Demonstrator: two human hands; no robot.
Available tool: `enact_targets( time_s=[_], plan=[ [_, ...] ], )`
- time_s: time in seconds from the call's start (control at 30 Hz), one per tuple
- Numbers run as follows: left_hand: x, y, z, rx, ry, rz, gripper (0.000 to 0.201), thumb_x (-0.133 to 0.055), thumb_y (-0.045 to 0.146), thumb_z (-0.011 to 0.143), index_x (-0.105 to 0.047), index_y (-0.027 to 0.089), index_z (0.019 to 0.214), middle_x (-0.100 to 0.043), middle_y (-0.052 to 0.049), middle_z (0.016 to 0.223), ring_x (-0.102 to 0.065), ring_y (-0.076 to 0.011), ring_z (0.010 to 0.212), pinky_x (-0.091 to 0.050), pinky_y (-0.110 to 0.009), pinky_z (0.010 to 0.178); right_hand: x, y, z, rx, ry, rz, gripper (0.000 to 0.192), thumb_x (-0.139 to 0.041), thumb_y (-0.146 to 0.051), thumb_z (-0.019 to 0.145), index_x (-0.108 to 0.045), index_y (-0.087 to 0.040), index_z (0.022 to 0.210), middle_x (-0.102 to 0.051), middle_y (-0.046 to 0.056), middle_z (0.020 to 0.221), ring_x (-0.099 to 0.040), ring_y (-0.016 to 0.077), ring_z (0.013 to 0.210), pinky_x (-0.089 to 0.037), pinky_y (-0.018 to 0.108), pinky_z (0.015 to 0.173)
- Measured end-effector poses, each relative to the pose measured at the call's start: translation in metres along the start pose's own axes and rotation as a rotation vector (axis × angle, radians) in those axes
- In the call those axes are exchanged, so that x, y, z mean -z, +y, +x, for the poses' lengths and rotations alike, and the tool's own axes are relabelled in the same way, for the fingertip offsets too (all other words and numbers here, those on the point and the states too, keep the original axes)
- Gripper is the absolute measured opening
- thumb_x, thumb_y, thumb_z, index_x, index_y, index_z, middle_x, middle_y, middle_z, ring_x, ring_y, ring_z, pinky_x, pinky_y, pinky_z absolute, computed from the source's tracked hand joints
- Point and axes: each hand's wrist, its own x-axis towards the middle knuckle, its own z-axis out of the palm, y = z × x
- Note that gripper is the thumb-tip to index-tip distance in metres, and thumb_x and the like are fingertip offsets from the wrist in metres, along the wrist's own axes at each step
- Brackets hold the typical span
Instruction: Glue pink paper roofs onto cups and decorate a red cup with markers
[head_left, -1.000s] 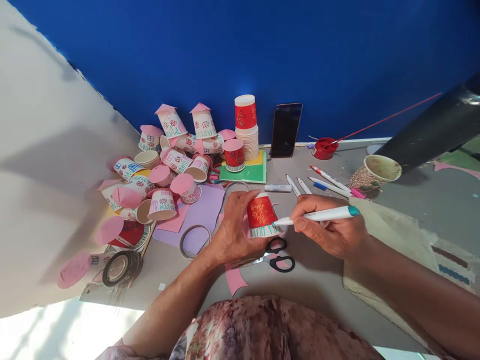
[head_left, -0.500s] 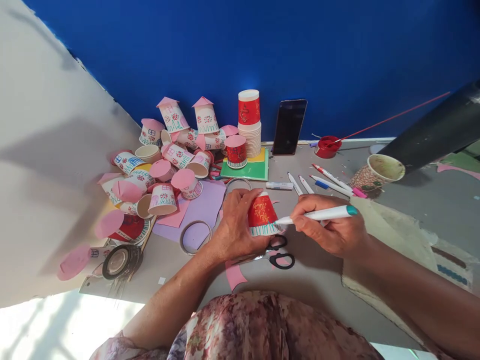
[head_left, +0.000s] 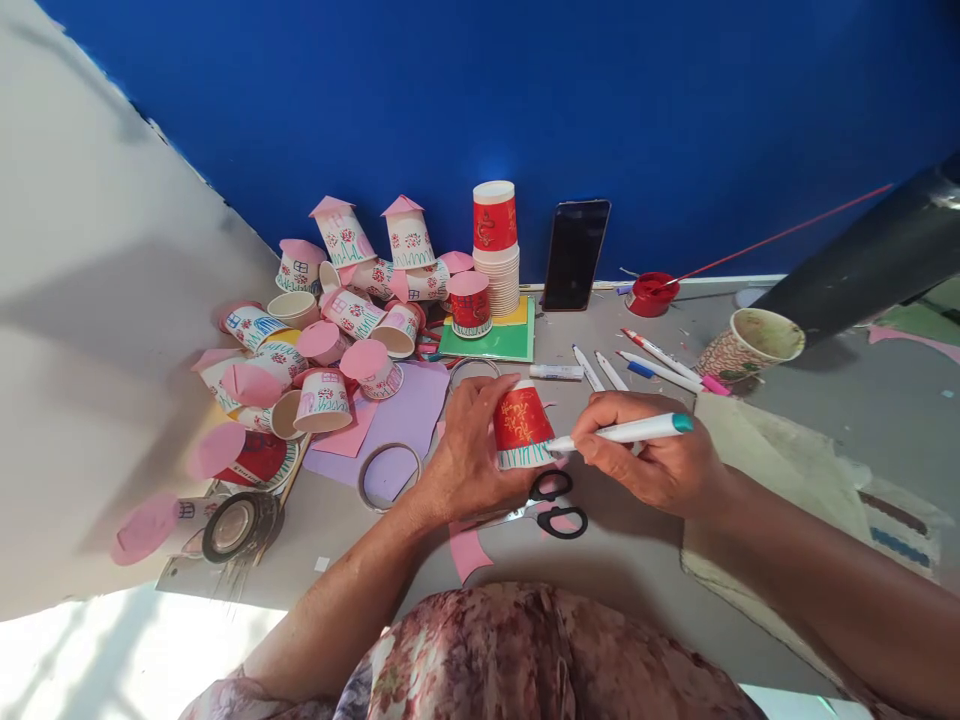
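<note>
My left hand [head_left: 466, 452] grips a small red paper cup [head_left: 521, 424], upside down, with gold print and green strokes along its white rim. A white marker with a teal cap [head_left: 628, 431] lies in my right hand [head_left: 646, 460], and its tip touches the cup's lower right edge. Black-handled scissors [head_left: 553, 507] rest on the grey table [head_left: 645, 560] just below both hands.
A heap of decorated cups with pink paper roofs [head_left: 337, 320] fills the left. A stack of cups [head_left: 496, 245], a phone [head_left: 574, 255] against the blue wall, loose markers [head_left: 637, 365], a patterned paper cup [head_left: 748, 345], tape rolls [head_left: 238, 525] and coloured paper [head_left: 491, 345] lie around.
My hands and the cup stay almost where they were. The marker has tilted slightly, with its tip still at the cup's rim. The view has shifted a little.
</note>
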Motion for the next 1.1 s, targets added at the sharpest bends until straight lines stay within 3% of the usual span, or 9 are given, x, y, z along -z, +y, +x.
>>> enact_targets(
  time_s=[0.13, 0.23, 0.33, 0.5, 0.57, 0.67, 0.83, 0.97, 1.1],
  plan=[
    [-0.001, 0.000, 0.000, -0.003, 0.012, 0.045, 0.087, -0.085, 0.057, 0.078, -0.045, 0.024, 0.149, -0.057, -0.014, 0.132, -0.057, -0.0341, 0.125, -0.049, -0.056, 0.110, 0.000, 0.001, -0.004, -0.060, 0.009, 0.040, 0.021, -0.060, -0.031, 0.103, -0.067, -0.022, 0.085, -0.065, -0.003, 0.064, -0.053, 0.0109, 0.050, -0.041, 0.026, 0.049],
    [-0.003, -0.001, -0.001, -0.034, 0.052, 0.113, 0.089, -0.085, 0.058, 0.080, -0.042, 0.024, 0.150, -0.058, -0.015, 0.136, -0.057, -0.0343, 0.126, -0.047, -0.056, 0.111, 0.001, 0.002, -0.004, -0.070, 0.136, 0.058, 0.017, -0.057, -0.034, 0.108, -0.069, -0.024, 0.104, -0.073, -0.001, 0.071, -0.062, 0.0133, 0.055, -0.047, 0.026, 0.053],
    [-0.003, -0.002, -0.002, -0.053, 0.074, 0.192, 0.096, -0.087, 0.062, 0.078, -0.039, 0.023, 0.152, -0.059, -0.017, 0.140, -0.058, -0.0358, 0.128, -0.046, -0.055, 0.111, 0.001, 0.008, -0.001, -0.046, 0.109, -0.052, 0.023, -0.058, -0.040, 0.108, -0.069, -0.025, 0.121, -0.079, 0.005, 0.090, -0.070, 0.0178, 0.070, -0.055, 0.031, 0.065],
    [-0.003, -0.001, -0.005, -0.115, 0.066, 0.241, 0.101, -0.089, 0.059, 0.076, -0.037, 0.024, 0.154, -0.062, -0.017, 0.141, -0.060, -0.0368, 0.127, -0.047, -0.053, 0.107, -0.004, 0.026, 0.002, 0.023, -0.139, -0.218, 0.093, -0.097, -0.053, 0.071, -0.056, -0.026, 0.150, -0.073, 0.014, 0.133, -0.070, 0.0340, 0.109, -0.061, 0.046, 0.086],
    [-0.003, 0.001, -0.006, -0.128, 0.059, 0.227, 0.102, -0.089, 0.058, 0.076, -0.035, 0.025, 0.156, -0.062, -0.016, 0.142, -0.061, -0.0364, 0.128, -0.046, -0.053, 0.108, -0.007, 0.033, 0.002, 0.042, -0.203, -0.226, 0.101, -0.100, -0.044, 0.067, -0.051, -0.028, 0.154, -0.068, 0.014, 0.144, -0.065, 0.0371, 0.121, -0.059, 0.053, 0.097],
    [0.002, 0.002, -0.006, -0.131, 0.042, 0.148, 0.102, -0.086, 0.058, 0.079, -0.032, 0.027, 0.160, -0.058, -0.016, 0.148, -0.058, -0.0372, 0.135, -0.044, -0.057, 0.115, -0.008, 0.039, 0.000, 0.055, -0.185, -0.189, 0.089, -0.096, -0.037, 0.074, -0.053, -0.029, 0.152, -0.068, 0.014, 0.142, -0.064, 0.0359, 0.123, -0.058, 0.054, 0.101],
    [0.016, -0.004, -0.008, 0.035, -0.027, -0.189, 0.119, -0.087, 0.064, 0.076, -0.019, 0.033, 0.168, -0.039, -0.017, 0.170, -0.043, -0.0401, 0.155, -0.045, -0.062, 0.120, 0.002, 0.046, -0.001, -0.105, -0.077, 0.044, 0.090, -0.093, -0.058, 0.075, -0.054, -0.031, 0.151, -0.065, 0.013, 0.145, -0.066, 0.0337, 0.127, -0.059, 0.047, 0.102],
    [0.015, -0.009, -0.006, 0.107, -0.063, -0.416, 0.110, -0.089, 0.059, 0.077, -0.030, 0.035, 0.166, -0.044, -0.016, 0.168, -0.051, -0.0395, 0.150, -0.053, -0.059, 0.114, 0.001, 0.053, -0.003, -0.170, -0.017, 0.338, 0.101, -0.094, -0.069, 0.065, -0.055, -0.030, 0.150, -0.061, 0.015, 0.151, -0.061, 0.0351, 0.139, -0.054, 0.047, 0.114],
    [0.012, -0.008, -0.004, 0.157, -0.042, -0.458, 0.100, -0.091, 0.051, 0.076, -0.041, 0.033, 0.161, -0.053, -0.016, 0.160, -0.059, -0.0379, 0.142, -0.057, -0.057, 0.109, -0.003, 0.054, -0.003, -0.184, -0.033, 0.374, 0.102, -0.095, -0.067, 0.065, -0.054, -0.031, 0.151, -0.059, 0.015, 0.155, -0.058, 0.0348, 0.143, -0.051, 0.049, 0.119]
  ],
)
